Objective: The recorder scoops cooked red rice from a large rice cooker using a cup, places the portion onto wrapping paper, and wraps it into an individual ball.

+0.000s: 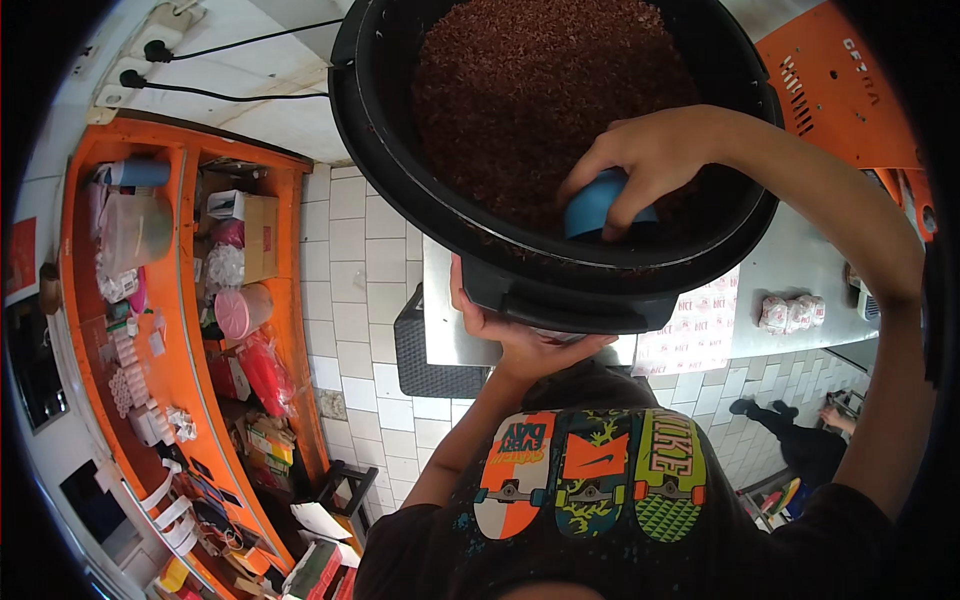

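Observation:
My right hand [649, 161] grips a blue cup [600, 202], fingers over its upturned base. The cup is pushed down into reddish-brown cooked rice [510, 97], near the front wall of a large black pot [420, 191]. Its lower end is hidden in the shadow there. Below the pot's front handle [577, 307], my left hand [517, 341] is cupped palm up. A bit of white printed paper [555, 335] shows in its palm; the pot hides most of that paper and some fingers. Stray grains cling to the pot's rim.
On the steel table [780, 262], printed wrapping sheets [694, 322] lie right of the pot, beside several wrapped bundles [791, 313]. An orange machine panel [840, 90] stands behind. Packed orange shelves [187, 315] line the left. Another person [806, 442] is at lower right.

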The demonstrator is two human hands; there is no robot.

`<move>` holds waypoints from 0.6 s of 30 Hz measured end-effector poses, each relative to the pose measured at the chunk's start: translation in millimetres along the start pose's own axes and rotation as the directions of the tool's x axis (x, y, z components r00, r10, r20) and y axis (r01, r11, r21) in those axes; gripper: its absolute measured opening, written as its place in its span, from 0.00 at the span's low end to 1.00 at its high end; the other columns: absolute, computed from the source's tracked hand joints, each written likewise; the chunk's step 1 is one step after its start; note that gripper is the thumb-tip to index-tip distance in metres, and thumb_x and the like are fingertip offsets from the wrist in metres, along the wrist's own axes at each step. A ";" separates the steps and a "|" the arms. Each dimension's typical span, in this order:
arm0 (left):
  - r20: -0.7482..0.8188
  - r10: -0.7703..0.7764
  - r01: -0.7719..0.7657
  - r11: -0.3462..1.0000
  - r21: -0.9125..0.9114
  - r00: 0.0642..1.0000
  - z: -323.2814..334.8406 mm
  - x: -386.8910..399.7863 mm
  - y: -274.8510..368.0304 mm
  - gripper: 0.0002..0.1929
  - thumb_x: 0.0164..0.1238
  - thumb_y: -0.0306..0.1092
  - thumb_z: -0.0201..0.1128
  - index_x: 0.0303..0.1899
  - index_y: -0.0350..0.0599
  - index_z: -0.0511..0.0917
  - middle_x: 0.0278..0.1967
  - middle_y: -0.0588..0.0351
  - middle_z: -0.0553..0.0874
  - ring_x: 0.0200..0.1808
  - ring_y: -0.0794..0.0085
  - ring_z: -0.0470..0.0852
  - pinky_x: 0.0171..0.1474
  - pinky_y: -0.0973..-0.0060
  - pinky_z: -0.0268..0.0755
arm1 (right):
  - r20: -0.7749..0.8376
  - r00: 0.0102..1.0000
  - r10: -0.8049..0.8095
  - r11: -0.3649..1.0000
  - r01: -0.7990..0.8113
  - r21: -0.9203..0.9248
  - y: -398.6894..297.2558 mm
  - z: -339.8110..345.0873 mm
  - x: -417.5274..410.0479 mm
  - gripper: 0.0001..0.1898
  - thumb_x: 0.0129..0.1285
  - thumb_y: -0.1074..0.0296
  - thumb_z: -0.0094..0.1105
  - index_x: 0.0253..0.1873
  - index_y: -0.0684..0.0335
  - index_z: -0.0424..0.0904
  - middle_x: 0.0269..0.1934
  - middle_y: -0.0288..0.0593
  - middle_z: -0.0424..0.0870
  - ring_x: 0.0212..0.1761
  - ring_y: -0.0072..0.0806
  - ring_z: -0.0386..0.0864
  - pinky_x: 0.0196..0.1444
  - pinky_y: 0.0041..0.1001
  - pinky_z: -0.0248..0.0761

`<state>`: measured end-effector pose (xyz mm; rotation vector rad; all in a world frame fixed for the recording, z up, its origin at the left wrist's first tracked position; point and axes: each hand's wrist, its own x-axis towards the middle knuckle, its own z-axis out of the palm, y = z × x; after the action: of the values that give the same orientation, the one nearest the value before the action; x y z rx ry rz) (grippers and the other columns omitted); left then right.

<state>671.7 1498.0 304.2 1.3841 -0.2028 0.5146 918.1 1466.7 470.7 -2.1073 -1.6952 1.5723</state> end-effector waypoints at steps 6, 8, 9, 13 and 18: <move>-0.216 -0.301 0.259 0.944 -0.203 0.929 6.8 -17.3 -10.6 0.67 0.46 0.28 0.79 0.65 0.51 0.18 0.67 0.37 0.41 0.61 0.57 0.74 0.54 0.67 0.82 | -0.043 0.999 0.001 0.988 0.006 0.152 -11.3 -3.4 -27.1 0.33 0.49 0.50 0.67 0.62 0.57 0.77 0.52 0.52 0.82 0.51 0.43 0.82 0.53 0.34 0.76; -0.307 -0.266 0.208 0.955 -0.210 0.914 4.3 -33.0 -22.5 0.67 0.46 0.29 0.79 0.65 0.49 0.19 0.67 0.36 0.41 0.61 0.58 0.74 0.55 0.68 0.81 | -0.064 0.996 -0.062 0.943 0.079 0.324 -16.0 -5.4 -26.6 0.31 0.52 0.53 0.66 0.62 0.56 0.77 0.52 0.51 0.82 0.53 0.41 0.81 0.56 0.35 0.74; -0.303 -0.265 0.206 0.955 -0.213 0.916 5.3 -22.9 -14.6 0.67 0.46 0.29 0.79 0.65 0.49 0.19 0.67 0.36 0.41 0.61 0.58 0.74 0.55 0.68 0.81 | -0.067 0.996 -0.057 0.943 0.076 0.324 -10.9 -4.0 -25.8 0.31 0.52 0.53 0.66 0.62 0.56 0.77 0.52 0.51 0.82 0.53 0.41 0.81 0.56 0.35 0.74; -0.167 0.158 -0.115 0.964 0.240 0.973 -4.5 18.0 17.0 0.65 0.48 0.31 0.79 0.66 0.47 0.21 0.67 0.38 0.43 0.63 0.59 0.72 0.57 0.73 0.79 | -0.103 0.985 -0.135 0.831 0.170 0.530 18.1 -6.9 -11.0 0.31 0.59 0.48 0.59 0.67 0.53 0.71 0.62 0.51 0.74 0.63 0.43 0.73 0.61 0.42 0.69; -0.142 0.087 -0.055 0.975 0.214 0.986 -7.3 21.7 30.2 0.65 0.46 0.34 0.81 0.67 0.45 0.24 0.67 0.39 0.44 0.66 0.60 0.66 0.59 0.76 0.75 | -0.251 0.968 -0.013 0.560 0.215 0.800 15.6 -12.0 -14.6 0.35 0.63 0.39 0.47 0.69 0.53 0.65 0.67 0.52 0.67 0.66 0.43 0.69 0.65 0.42 0.67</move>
<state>675.5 1512.9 338.8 1.5395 -0.0765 0.7146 938.9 1455.9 477.8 -1.5281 -0.7164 1.5566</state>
